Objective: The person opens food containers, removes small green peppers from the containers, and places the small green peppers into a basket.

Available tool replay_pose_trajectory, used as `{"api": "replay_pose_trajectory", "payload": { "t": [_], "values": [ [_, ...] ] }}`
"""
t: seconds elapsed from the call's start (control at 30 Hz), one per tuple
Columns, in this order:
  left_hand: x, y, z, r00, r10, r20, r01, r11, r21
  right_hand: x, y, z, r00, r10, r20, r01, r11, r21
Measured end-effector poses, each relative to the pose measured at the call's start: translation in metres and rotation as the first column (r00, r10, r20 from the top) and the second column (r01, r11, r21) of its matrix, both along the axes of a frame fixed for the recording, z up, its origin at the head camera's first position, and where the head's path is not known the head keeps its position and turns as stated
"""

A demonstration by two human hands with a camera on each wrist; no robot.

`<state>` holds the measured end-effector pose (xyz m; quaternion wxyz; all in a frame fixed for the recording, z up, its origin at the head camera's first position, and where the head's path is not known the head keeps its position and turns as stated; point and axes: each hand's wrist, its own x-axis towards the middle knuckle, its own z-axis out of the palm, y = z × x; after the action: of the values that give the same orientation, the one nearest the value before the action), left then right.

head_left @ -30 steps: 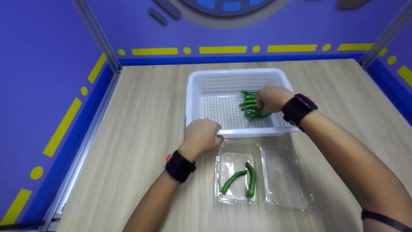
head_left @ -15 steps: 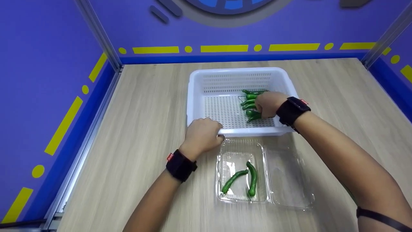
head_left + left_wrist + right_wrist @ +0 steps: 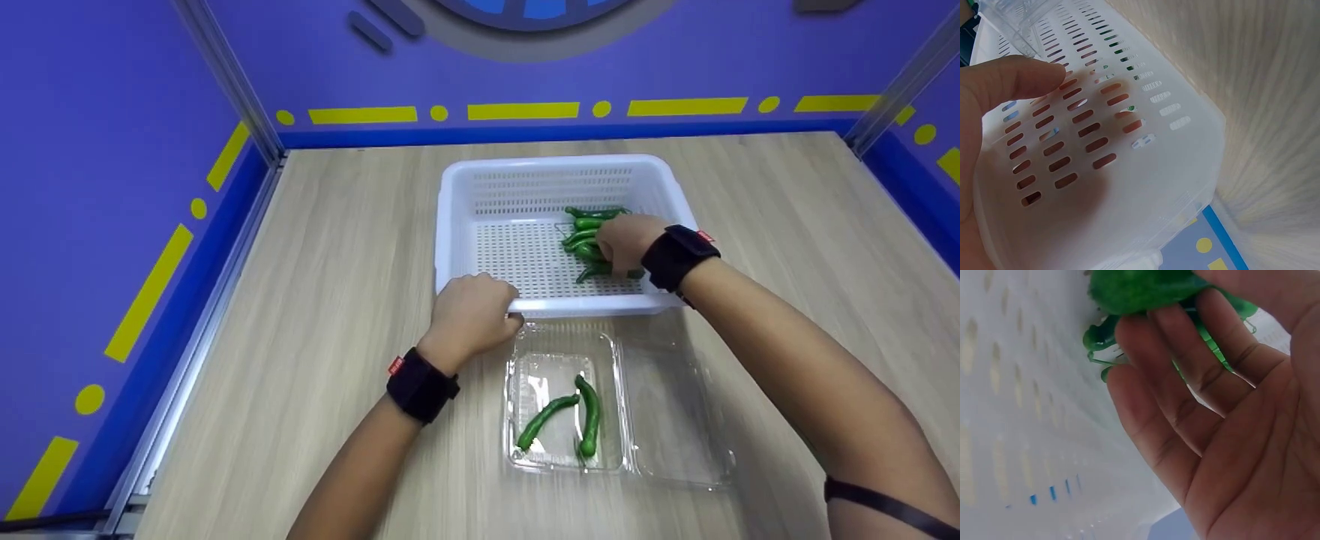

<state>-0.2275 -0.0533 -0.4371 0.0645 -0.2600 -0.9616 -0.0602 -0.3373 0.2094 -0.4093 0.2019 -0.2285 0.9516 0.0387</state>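
Observation:
My left hand [image 3: 474,313] grips the near-left rim of a white slotted plastic basket [image 3: 577,304]. Its thumb [image 3: 1024,79] lies along the outer wall, and its fingers show dimly through the slots. Inside the basket's right half, my right hand [image 3: 631,238] reaches down among several green chili peppers [image 3: 589,223]. Between thumb and fingers it pinches one green chili pepper [image 3: 1145,289], seen in the right wrist view; part of it is hidden. In front of the basket lies an open clear plastic clamshell box [image 3: 619,405] with two green chili peppers [image 3: 547,421] in it.
The box's clear lid [image 3: 679,427] lies flat to its right. Everything stands on a wood-grain table [image 3: 322,300]. Blue-purple panels with yellow marks [image 3: 360,115] close in the back and both sides.
My right hand has shifted slightly toward the near side of the basket, and the peppers under it have moved a little. My left hand stays on the rim.

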Motion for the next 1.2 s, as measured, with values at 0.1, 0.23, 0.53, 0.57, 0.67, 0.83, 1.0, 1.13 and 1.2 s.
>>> {"api": "replay_pose_trajectory", "payload": {
  "t": [0.1, 0.23, 0.53, 0.57, 0.67, 0.83, 1.0, 1.13, 1.2],
  "values": [
    [0.000, 0.000, 0.000, 1.000, 0.004, 0.000, -0.004, 1.000, -0.003, -0.002, 0.000, -0.002, 1.000, -0.014, 0.004, 0.014, 1.000, -0.003],
    [0.000, 0.000, 0.001, 1.000, 0.009, 0.014, -0.009, 1.000, -0.011, -0.004, 0.001, -0.003, 1.000, -0.024, 0.007, 0.024, 1.000, -0.005],
    [0.000, 0.000, 0.002, 1.000, 0.011, 0.017, -0.011, 1.000, -0.010, -0.004, 0.002, -0.003, 0.998, -0.055, 0.012, 0.054, 0.998, 0.016],
    [0.000, 0.000, 0.002, 1.000, 0.009, 0.010, -0.008, 1.000, -0.007, -0.004, 0.002, -0.003, 0.998, -0.058, 0.015, 0.058, 0.998, 0.016],
    [0.000, 0.000, 0.001, 1.000, 0.004, -0.012, -0.004, 1.000, -0.005, -0.004, 0.003, -0.004, 0.998, -0.062, 0.018, 0.062, 0.998, 0.014],
    [0.001, 0.000, 0.001, 1.000, 0.002, -0.021, -0.002, 1.000, 0.008, -0.004, 0.005, -0.005, 0.997, -0.074, 0.023, 0.074, 0.997, 0.004],
    [0.001, 0.000, 0.002, 1.000, 0.004, 0.007, -0.004, 1.000, 0.006, -0.002, 0.005, -0.001, 0.996, -0.087, 0.010, 0.087, 0.996, -0.023],
    [0.000, 0.000, 0.002, 0.999, 0.006, 0.032, -0.006, 1.000, 0.002, 0.002, 0.003, 0.007, 0.996, -0.091, -0.022, 0.089, 0.993, -0.079],
    [0.000, 0.000, 0.002, 0.999, 0.007, 0.034, -0.007, 1.000, 0.001, 0.004, 0.001, 0.011, 0.995, -0.083, -0.047, 0.078, 0.992, -0.103]
  ]
}}
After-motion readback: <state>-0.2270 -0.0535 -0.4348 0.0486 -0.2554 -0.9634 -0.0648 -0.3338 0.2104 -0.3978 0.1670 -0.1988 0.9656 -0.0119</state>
